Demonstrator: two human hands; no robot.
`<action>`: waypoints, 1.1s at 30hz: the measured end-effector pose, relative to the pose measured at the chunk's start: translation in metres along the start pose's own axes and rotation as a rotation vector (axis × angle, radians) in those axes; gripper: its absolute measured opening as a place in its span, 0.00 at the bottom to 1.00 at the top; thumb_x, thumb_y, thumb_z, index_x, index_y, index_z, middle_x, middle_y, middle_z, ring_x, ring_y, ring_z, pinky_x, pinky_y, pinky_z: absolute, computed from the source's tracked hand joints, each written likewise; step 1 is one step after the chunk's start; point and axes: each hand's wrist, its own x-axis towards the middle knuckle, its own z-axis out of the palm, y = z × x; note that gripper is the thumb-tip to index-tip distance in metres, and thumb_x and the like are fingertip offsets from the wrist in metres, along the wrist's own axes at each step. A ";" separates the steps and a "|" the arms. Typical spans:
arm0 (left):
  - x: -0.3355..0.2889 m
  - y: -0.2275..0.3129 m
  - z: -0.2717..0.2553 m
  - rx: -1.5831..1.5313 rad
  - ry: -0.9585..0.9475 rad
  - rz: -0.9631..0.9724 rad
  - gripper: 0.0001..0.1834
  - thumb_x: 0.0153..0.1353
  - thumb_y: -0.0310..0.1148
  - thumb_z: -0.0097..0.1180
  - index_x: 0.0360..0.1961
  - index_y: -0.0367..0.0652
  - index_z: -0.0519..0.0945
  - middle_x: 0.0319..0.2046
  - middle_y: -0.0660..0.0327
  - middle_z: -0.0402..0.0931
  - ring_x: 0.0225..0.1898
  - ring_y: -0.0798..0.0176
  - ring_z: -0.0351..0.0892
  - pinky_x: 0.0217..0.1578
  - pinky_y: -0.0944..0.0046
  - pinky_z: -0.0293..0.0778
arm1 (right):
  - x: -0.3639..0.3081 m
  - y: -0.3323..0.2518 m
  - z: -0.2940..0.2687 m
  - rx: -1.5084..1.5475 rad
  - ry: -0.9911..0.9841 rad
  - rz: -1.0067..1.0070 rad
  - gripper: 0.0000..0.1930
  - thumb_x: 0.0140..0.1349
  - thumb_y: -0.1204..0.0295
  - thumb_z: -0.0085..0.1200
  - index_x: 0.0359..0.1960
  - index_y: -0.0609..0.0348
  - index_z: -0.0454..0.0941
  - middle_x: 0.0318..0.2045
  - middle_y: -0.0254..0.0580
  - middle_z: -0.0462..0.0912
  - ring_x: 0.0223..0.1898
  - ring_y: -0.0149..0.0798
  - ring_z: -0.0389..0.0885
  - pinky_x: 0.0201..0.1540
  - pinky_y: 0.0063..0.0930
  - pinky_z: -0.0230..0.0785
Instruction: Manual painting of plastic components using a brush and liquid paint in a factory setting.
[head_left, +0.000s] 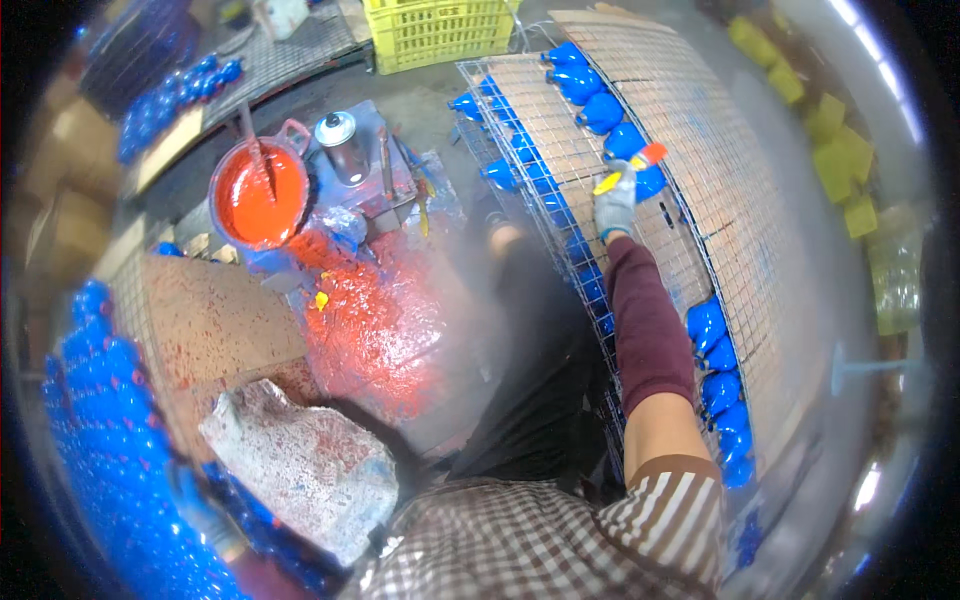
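My right hand (614,206), in a pale grey glove, reaches out over a wire rack (735,235) on the right. It is closed around a yellow-handled brush (608,183) with an orange-red tip. A glossy blue rounded piece (650,184) lies right beside this hand, and several more blue pieces (600,113) form a row along the rack. At the lower left, my left hand (200,505) is blurred against a mass of shiny blue pieces (100,400); its fingers cannot be made out.
A pot (222,178) of orange-red paint with a stick in it stands at upper left, beside a metal can (342,150). Wet red paint (375,335) covers the floor sheet. A paint-crusted cloth-covered seat (300,470) is near my legs. A yellow crate (440,38) stands at the back.
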 end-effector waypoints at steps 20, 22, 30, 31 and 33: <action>-0.109 0.093 0.204 -0.848 -1.549 -0.303 0.53 0.44 0.42 0.70 0.67 0.41 0.52 0.63 0.56 0.59 0.63 0.58 0.60 0.63 0.55 0.56 | -0.107 -0.383 -0.124 1.025 -0.887 0.560 0.07 0.66 0.66 0.49 0.33 0.47 0.64 0.30 0.39 0.72 0.12 0.20 0.61 0.10 0.11 0.50; -0.093 0.106 0.195 -0.834 -1.480 -0.446 0.56 0.41 0.46 0.70 0.68 0.41 0.51 0.62 0.55 0.60 0.62 0.56 0.62 0.62 0.52 0.59 | -0.113 -0.395 -0.077 1.233 -0.913 0.464 0.12 0.65 0.55 0.50 0.38 0.48 0.67 0.30 0.38 0.76 0.26 0.27 0.74 0.19 0.14 0.62; -0.070 -0.017 0.162 -1.277 -0.989 -0.612 0.48 0.50 0.47 0.63 0.66 0.38 0.52 0.59 0.48 0.64 0.56 0.46 0.70 0.54 0.43 0.70 | -0.138 -0.373 0.143 0.764 -0.671 0.131 0.16 0.67 0.59 0.44 0.43 0.58 0.78 0.22 0.32 0.77 0.15 0.21 0.68 0.16 0.16 0.58; -0.065 -0.018 0.160 -1.287 -0.978 -0.622 0.48 0.50 0.47 0.63 0.66 0.38 0.52 0.59 0.48 0.64 0.56 0.46 0.70 0.54 0.43 0.70 | -0.143 -0.374 0.159 0.879 -0.720 0.420 0.14 0.65 0.61 0.48 0.41 0.58 0.78 0.21 0.31 0.77 0.14 0.22 0.68 0.16 0.16 0.59; -0.058 -0.019 0.157 -1.562 -0.866 -0.669 0.46 0.52 0.50 0.60 0.65 0.37 0.55 0.59 0.47 0.65 0.56 0.46 0.70 0.54 0.43 0.71 | -0.150 -0.367 0.186 0.915 -0.746 0.410 0.13 0.65 0.62 0.50 0.40 0.58 0.78 0.22 0.31 0.77 0.14 0.22 0.69 0.16 0.15 0.59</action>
